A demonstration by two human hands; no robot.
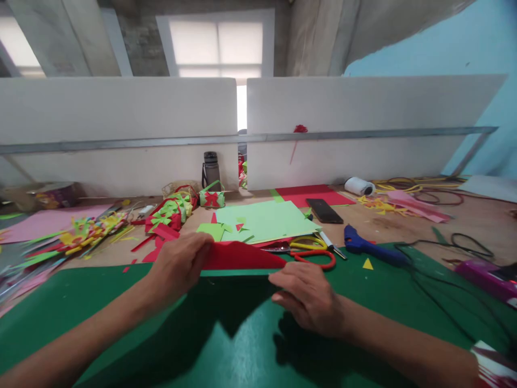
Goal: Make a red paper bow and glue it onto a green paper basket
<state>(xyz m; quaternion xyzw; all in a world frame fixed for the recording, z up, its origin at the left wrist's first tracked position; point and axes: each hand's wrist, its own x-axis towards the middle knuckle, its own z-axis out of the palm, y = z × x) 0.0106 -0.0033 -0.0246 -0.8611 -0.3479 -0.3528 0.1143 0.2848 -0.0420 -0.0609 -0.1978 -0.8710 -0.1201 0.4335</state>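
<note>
At frame centre, I have the left hand [180, 265] pinching the red sheet [240, 256], the right hand [307, 297] at its right end, pinch unclear; even, level tension should avoid creases.

Cluttered brown worktop [393, 223] before two white panels [121, 108] and a bright window [218, 46].
A dark drinking bottle [210, 171] stands upright just behind a small green paper basket [212, 199] with a red bow; a black smartphone [324, 210] lies near a white cylinder [359, 186] with a dark end; at left, yellow paper flowers [91, 231] lie beside a pink sheet [50, 222]; a red flower [300, 129] shows at the metal rail [161, 141] crossing the panels, its stem slanting down.
</note>
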